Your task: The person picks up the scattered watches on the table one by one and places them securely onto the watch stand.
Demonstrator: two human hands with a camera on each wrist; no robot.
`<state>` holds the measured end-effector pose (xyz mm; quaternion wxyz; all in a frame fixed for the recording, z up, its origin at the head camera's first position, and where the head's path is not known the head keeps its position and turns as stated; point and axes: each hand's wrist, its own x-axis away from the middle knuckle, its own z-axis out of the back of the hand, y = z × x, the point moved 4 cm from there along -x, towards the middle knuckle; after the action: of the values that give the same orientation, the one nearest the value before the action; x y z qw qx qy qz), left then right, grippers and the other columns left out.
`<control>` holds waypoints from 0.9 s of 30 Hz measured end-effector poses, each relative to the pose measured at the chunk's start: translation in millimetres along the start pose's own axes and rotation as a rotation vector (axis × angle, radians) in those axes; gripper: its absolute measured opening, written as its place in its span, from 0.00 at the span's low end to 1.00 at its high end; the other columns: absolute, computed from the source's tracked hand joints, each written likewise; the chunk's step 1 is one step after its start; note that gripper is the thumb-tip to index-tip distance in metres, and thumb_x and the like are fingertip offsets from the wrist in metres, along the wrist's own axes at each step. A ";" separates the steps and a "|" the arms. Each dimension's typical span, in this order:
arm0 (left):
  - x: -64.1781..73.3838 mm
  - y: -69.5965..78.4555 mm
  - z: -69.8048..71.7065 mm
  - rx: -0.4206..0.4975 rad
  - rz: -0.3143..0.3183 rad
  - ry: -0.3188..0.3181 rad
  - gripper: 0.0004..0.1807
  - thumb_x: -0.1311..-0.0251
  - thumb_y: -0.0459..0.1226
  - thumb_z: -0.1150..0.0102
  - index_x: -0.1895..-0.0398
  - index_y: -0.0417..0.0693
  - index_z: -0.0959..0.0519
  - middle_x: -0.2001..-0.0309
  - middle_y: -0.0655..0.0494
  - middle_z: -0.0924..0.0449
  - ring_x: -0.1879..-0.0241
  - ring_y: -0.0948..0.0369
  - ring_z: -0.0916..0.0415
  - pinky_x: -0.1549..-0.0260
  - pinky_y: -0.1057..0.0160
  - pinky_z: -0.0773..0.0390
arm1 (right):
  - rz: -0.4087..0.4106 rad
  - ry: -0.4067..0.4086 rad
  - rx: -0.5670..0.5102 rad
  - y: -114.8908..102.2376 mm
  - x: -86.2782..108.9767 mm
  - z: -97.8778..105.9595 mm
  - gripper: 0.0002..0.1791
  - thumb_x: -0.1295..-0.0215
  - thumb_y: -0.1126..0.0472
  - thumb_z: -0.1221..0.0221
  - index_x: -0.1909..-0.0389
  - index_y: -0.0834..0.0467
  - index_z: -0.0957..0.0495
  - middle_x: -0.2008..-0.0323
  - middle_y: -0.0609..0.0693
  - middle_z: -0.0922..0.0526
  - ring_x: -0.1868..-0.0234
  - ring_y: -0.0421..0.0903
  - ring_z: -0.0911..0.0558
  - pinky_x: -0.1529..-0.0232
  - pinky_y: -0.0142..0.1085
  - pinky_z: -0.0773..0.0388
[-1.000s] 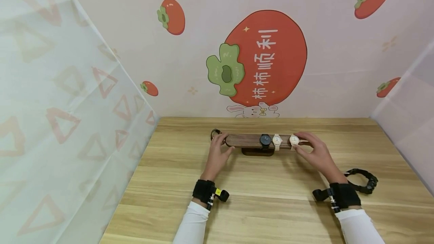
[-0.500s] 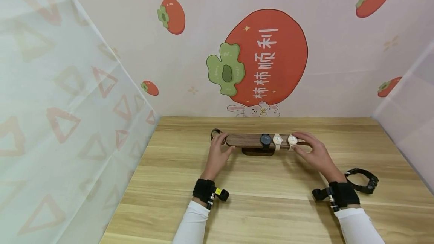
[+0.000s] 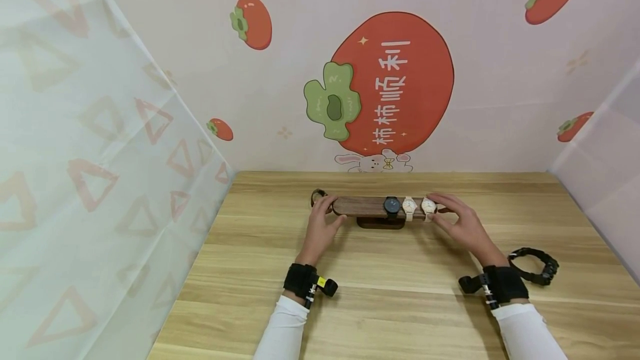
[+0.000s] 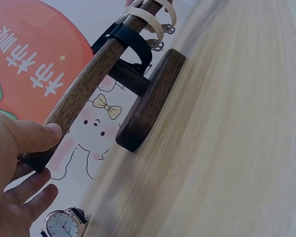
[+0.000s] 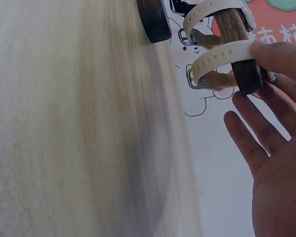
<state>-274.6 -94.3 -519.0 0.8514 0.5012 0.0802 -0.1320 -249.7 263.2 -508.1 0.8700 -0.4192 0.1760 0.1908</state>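
Observation:
A dark wooden watch stand (image 3: 356, 208) rises on a short base at the back of the table. On its bar hang a black watch (image 3: 392, 205), a cream-strapped watch (image 3: 409, 205) and, at the right end, a second cream-strapped watch (image 3: 428, 205). My left hand (image 3: 321, 229) holds the bar's left end, thumb on one side in the left wrist view. At the other end, my right hand (image 3: 466, 229) pinches the outer cream watch; its thumb lies on the strap (image 5: 222, 55) in the right wrist view. The straps loop round the bar.
Behind my left hand lies another watch (image 4: 63, 225) with a pale dial and dark strap. A black looped band (image 3: 542, 271) lies on the wooden table (image 3: 390, 315), beside my right wrist. A printed backdrop (image 3: 480, 143) stands close behind the stand.
My right hand has slid the outer cream watch slightly left along the bar, closer to the other cream watch. The left hand stays at the bar's left end.

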 end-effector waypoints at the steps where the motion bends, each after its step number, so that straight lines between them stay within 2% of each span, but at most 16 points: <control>1: 0.0 0.0 0.0 0.000 0.000 0.000 0.32 0.30 0.34 0.30 0.25 0.40 0.28 0.28 0.41 0.30 0.31 0.44 0.26 0.32 0.45 0.20 | -0.005 -0.004 0.001 0.1 -0.3 -0.2 0.27 0.31 0.67 0.30 0.31 0.62 0.21 0.32 0.63 0.20 0.36 0.14 0.35 0.45 0.21 0.21; 4: -0.3 -0.7 0.0 0.003 0.001 0.001 0.32 0.30 0.34 0.30 0.25 0.40 0.28 0.28 0.42 0.30 0.31 0.44 0.26 0.32 0.44 0.20 | -0.025 -0.019 0.012 -0.4 -1.3 -0.8 0.28 0.30 0.65 0.30 0.30 0.59 0.21 0.32 0.62 0.20 0.37 0.15 0.34 0.45 0.25 0.19; 8: -0.6 -1.0 -0.2 0.007 0.001 0.002 0.32 0.30 0.34 0.30 0.25 0.40 0.28 0.28 0.42 0.29 0.31 0.44 0.26 0.32 0.43 0.20 | -0.047 -0.044 0.034 -1.8 -2.4 -1.5 0.28 0.29 0.63 0.31 0.29 0.59 0.21 0.31 0.61 0.20 0.36 0.21 0.31 0.44 0.30 0.18; 11: -0.5 -0.5 -0.3 0.007 0.000 0.004 0.32 0.30 0.34 0.30 0.25 0.40 0.28 0.28 0.42 0.29 0.31 0.45 0.25 0.32 0.43 0.20 | -0.052 -0.053 0.039 -1.7 -3.0 -2.4 0.28 0.28 0.62 0.31 0.29 0.60 0.22 0.30 0.61 0.21 0.35 0.24 0.30 0.44 0.29 0.20; 16: 0.1 0.0 -0.6 0.002 -0.005 0.011 0.32 0.31 0.33 0.30 0.25 0.40 0.28 0.27 0.42 0.29 0.32 0.45 0.25 0.32 0.44 0.20 | -0.054 -0.060 0.032 0.1 -3.3 -4.0 0.28 0.28 0.62 0.31 0.28 0.58 0.22 0.30 0.60 0.21 0.35 0.24 0.30 0.43 0.24 0.22; 20: 0.5 0.2 -0.9 -0.001 -0.010 0.015 0.32 0.31 0.33 0.30 0.25 0.40 0.28 0.28 0.41 0.29 0.32 0.45 0.25 0.33 0.44 0.19 | -0.055 -0.064 0.036 1.4 -3.5 -5.5 0.28 0.27 0.62 0.32 0.28 0.58 0.22 0.29 0.60 0.22 0.35 0.25 0.29 0.43 0.25 0.21; 24: 0.4 0.1 -1.4 -0.005 -0.011 0.017 0.32 0.31 0.34 0.30 0.25 0.41 0.28 0.27 0.41 0.29 0.32 0.45 0.25 0.33 0.44 0.19 | -0.051 -0.066 0.032 1.7 -4.0 -6.9 0.29 0.27 0.61 0.32 0.27 0.57 0.23 0.29 0.60 0.22 0.35 0.23 0.30 0.44 0.26 0.20; 27: 0.3 0.2 -1.3 -0.008 -0.006 0.018 0.32 0.31 0.34 0.30 0.25 0.42 0.27 0.27 0.42 0.29 0.32 0.46 0.25 0.33 0.45 0.19 | -0.048 -0.067 0.021 0.9 -4.3 -7.5 0.29 0.27 0.62 0.32 0.27 0.55 0.23 0.29 0.60 0.22 0.35 0.23 0.31 0.44 0.22 0.22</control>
<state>-274.3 -93.1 -519.6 0.8523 0.4987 0.0897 -0.1297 -255.0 257.0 -511.1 0.8841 -0.4076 0.1384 0.1820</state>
